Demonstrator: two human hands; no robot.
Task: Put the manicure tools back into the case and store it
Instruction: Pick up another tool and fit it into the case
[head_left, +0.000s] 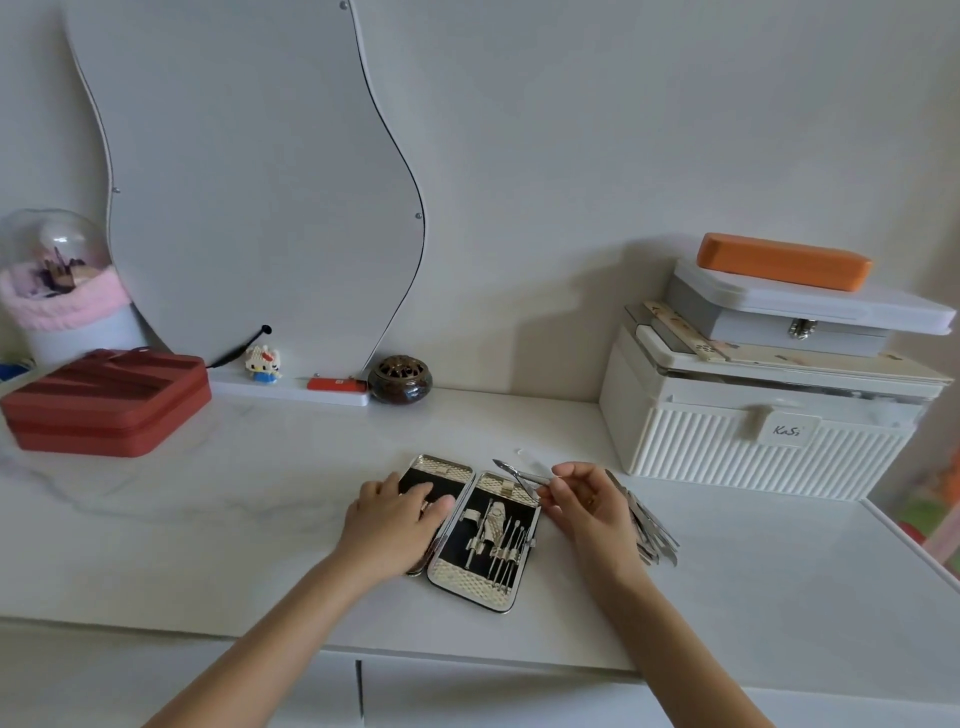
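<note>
Manicure case (470, 535) lies open like a book at lower centre of the frame, on the white countertop (260, 509). Left hand (397, 525) rests flat on the case's left half, fingers straight, steadying it. Right hand (587, 501) pinches a cuticle nipper (519, 475) just above the case's upper right corner, its pointed tip aimed toward upper left. A pile of loose steel tools (649, 530) lies just right of that hand, partly hidden by it.

To seat the nipper well, line it up lengthwise with a free loop, slide it under the strap tip first, and keep the left hand pressing so the case does not skid.

Inside the right half, several slim steel implements and one wider tool already sit under their straps; the left half is mostly covered by the hand.
</note>
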